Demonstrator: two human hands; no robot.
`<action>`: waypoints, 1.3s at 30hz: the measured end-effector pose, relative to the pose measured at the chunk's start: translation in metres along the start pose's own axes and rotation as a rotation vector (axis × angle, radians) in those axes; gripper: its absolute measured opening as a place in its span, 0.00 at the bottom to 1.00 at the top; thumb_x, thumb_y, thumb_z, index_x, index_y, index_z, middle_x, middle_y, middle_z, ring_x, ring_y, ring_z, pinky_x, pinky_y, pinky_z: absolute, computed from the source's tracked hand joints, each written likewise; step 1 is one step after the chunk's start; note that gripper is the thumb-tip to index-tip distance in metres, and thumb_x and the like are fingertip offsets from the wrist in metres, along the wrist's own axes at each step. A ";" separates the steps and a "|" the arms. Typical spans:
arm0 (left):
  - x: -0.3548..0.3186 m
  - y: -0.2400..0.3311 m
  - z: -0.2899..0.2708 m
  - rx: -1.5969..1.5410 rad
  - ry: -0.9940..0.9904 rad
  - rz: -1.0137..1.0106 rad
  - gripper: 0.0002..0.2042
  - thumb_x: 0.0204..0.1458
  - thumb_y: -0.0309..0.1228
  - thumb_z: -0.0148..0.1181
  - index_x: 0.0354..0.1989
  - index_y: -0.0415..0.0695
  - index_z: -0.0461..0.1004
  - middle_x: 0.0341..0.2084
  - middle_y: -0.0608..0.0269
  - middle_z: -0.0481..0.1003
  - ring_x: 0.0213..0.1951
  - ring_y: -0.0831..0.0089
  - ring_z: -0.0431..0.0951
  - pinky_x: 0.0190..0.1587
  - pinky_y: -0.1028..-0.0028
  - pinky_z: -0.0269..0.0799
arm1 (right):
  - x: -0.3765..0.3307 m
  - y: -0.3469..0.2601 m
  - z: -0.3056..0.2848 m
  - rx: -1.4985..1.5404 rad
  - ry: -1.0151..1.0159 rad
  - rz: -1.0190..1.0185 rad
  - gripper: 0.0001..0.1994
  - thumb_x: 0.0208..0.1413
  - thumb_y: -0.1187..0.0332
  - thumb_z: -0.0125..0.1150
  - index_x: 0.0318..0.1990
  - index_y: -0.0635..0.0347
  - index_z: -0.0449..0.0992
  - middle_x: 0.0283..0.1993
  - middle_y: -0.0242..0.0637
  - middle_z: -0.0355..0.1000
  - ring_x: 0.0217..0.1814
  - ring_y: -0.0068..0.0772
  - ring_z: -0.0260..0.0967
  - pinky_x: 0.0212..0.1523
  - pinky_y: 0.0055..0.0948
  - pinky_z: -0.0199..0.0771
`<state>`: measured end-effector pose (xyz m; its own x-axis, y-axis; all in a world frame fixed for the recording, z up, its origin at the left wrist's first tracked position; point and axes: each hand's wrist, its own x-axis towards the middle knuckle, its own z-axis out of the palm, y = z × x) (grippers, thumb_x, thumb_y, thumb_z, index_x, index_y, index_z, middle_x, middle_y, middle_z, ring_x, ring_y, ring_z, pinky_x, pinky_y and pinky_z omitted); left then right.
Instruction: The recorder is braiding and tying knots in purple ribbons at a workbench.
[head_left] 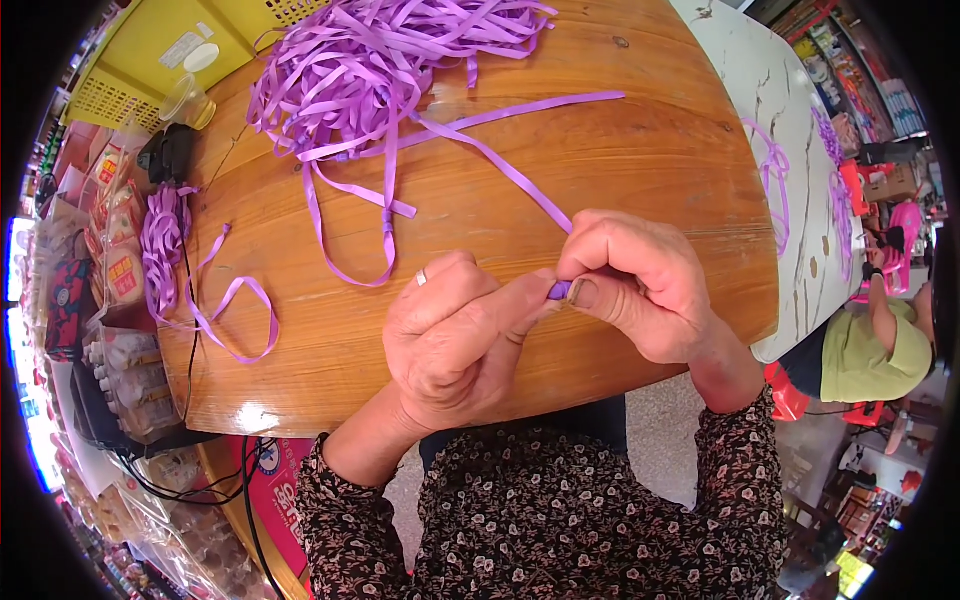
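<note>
Above the table [650,170], left hand [450,335] pinches purple ribbon [559,290]; right hand [645,290] too.

Yellow plastic crate [138,68], clear cup [184,106] beside it, white marbled table [742,62], person in light-green top [872,352]

Lettering marks a pink panel [277,500] and red packets [122,275], a label [181,50] the yellow basket [135,65].

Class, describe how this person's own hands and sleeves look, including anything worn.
The left hand has no glove and wears a silver-coloured ring. The right hand is gloveless too. The left sleeve and right sleeve are dark with small pale flowers, ending short of the wrists.
</note>
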<state>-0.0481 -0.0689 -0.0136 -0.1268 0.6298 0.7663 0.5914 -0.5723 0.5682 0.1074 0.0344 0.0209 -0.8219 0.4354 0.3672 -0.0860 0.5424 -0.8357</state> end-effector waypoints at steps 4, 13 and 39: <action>0.005 0.004 -0.002 0.067 -0.036 0.013 0.11 0.38 0.18 0.65 0.33 0.36 0.77 0.16 0.66 0.65 0.17 0.75 0.60 0.18 0.77 0.53 | -0.001 -0.001 -0.002 -0.113 0.007 -0.061 0.05 0.49 0.73 0.61 0.29 0.64 0.71 0.25 0.35 0.67 0.23 0.30 0.59 0.23 0.26 0.57; 0.003 0.003 0.001 0.235 -0.094 0.159 0.16 0.26 0.17 0.59 0.31 0.32 0.76 0.14 0.69 0.58 0.14 0.77 0.58 0.15 0.76 0.51 | -0.002 -0.002 -0.003 -0.364 0.026 -0.209 0.06 0.46 0.73 0.62 0.29 0.64 0.71 0.25 0.36 0.66 0.23 0.34 0.59 0.23 0.29 0.58; -0.001 -0.002 0.015 -0.523 0.152 -0.660 0.03 0.50 0.20 0.59 0.32 0.37 0.77 0.22 0.72 0.66 0.26 0.85 0.62 0.29 0.84 0.56 | -0.002 0.016 0.005 -0.210 0.216 -0.194 0.17 0.42 0.79 0.67 0.43 0.64 0.74 0.31 0.36 0.71 0.32 0.25 0.70 0.26 0.21 0.70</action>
<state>-0.0373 -0.0607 -0.0194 -0.4431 0.8635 0.2409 -0.0795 -0.3055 0.9489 0.1050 0.0383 0.0049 -0.6618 0.4395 0.6073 -0.0928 0.7558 -0.6482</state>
